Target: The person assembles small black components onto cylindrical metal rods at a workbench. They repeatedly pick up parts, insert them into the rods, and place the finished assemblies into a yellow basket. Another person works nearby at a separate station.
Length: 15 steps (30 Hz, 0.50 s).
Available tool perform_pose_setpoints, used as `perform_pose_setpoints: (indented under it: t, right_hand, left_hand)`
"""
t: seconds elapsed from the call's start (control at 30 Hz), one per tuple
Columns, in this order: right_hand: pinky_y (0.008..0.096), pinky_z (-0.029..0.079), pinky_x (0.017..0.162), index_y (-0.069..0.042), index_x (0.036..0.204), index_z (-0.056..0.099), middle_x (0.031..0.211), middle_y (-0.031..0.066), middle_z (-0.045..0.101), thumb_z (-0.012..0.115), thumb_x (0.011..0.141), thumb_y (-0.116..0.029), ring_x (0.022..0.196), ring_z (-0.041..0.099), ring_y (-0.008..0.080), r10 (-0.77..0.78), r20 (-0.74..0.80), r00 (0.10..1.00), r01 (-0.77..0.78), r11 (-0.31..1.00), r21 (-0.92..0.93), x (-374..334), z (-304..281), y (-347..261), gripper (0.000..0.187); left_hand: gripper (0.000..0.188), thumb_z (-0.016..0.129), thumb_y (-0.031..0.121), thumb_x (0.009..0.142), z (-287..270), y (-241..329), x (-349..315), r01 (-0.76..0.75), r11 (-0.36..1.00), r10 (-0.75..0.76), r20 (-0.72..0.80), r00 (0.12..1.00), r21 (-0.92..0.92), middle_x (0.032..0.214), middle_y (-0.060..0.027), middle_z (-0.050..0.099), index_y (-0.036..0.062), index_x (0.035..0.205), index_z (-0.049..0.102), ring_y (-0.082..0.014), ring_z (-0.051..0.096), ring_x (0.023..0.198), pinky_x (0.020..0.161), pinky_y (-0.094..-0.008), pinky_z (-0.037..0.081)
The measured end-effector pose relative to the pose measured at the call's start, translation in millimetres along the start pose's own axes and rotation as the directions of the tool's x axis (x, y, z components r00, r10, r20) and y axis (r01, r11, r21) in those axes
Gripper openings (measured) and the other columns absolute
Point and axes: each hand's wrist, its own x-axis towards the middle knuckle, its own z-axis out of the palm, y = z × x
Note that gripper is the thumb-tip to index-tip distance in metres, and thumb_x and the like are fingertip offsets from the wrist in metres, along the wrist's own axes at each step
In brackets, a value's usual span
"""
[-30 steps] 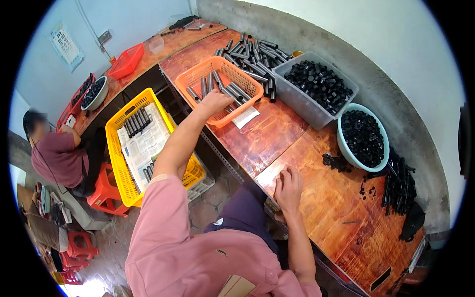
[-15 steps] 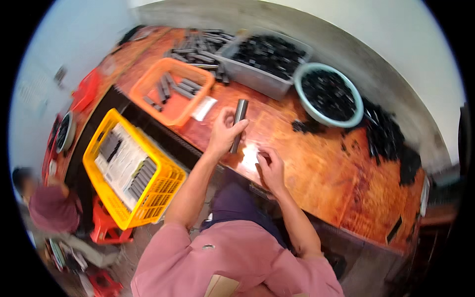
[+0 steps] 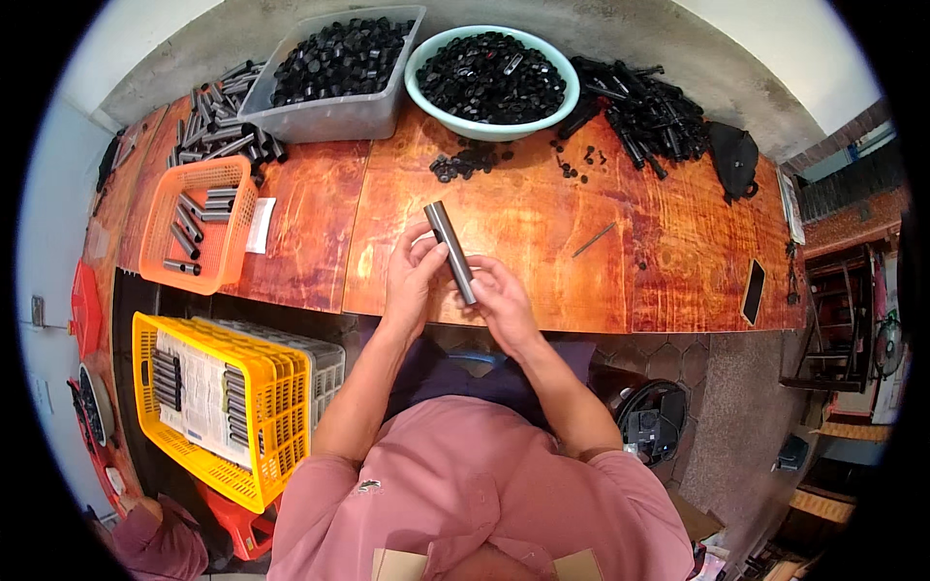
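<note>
A dark grey metal tube [image 3: 451,254] slants in front of me above the wooden table, its top leaning left. A dark hole shows near its upper end. My left hand [image 3: 413,271] grips it from the left, thumb against its side and some fingers hidden behind. At the lower end, the fingers of my right hand [image 3: 498,298] close round it from the right. Beyond the hands, small black parts [image 3: 463,163] lie scattered below a light-blue basin [image 3: 494,131] full of black pieces. A thin rod [image 3: 594,240] rests to the right.
On the left, an orange basket [image 3: 232,263] holds several tubes, with more tubes [image 3: 208,126] behind. A clear bin [image 3: 334,126] of black caps stands at the back. Long black parts [image 3: 659,116] are heaped right. A yellow crate [image 3: 281,387] stands lower left, near another person [image 3: 165,542].
My view has swung rightward and levelled. My right hand, apart from the tube before, has come up and taken hold of its lower end; the left hand still grips it.
</note>
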Motion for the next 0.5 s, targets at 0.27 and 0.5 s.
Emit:
perform_pose_setpoints:
  t: [0.27, 0.5]
  right_hand:
    - [0.0277, 0.053, 0.078, 0.004, 0.134, 0.055, 0.113, 0.0130, 0.068, 0.053, 0.104, -0.023, 0.087, 0.064, 0.0151, 0.139, 0.172, 0.975, -0.170, 0.969, 0.180, -4.5, -15.6, -29.4, 0.040]
    - [0.0317, 0.056, 0.082, 0.001, 0.137, 0.053, 0.116, 0.0147, 0.068, 0.055, 0.104, -0.020, 0.093, 0.067, 0.0196, 0.133, 0.198, 0.971, -0.169, 0.970, 0.174, -6.8, -14.7, -21.7, 0.039]
  left_hand:
    - [0.036, 0.064, 0.022, 0.101, -17.8, -1.3, 4.0, 0.153, 0.979, -0.128, 0.179, 0.976, -0.133, 0.112, -0.0084, 0.069, 0.0045, 0.131, 0.057, -0.0188, 0.068, 0.098, 0.088, -0.0355, 0.055]
    - [0.034, 0.058, 0.024, 0.104, -16.0, -4.6, 7.4, 0.144, 0.979, -0.128, 0.115, 0.985, -0.143, 0.112, -0.0100, 0.069, 0.0025, 0.131, 0.056, -0.0176, 0.067, 0.099, 0.087, -0.0333, 0.055]
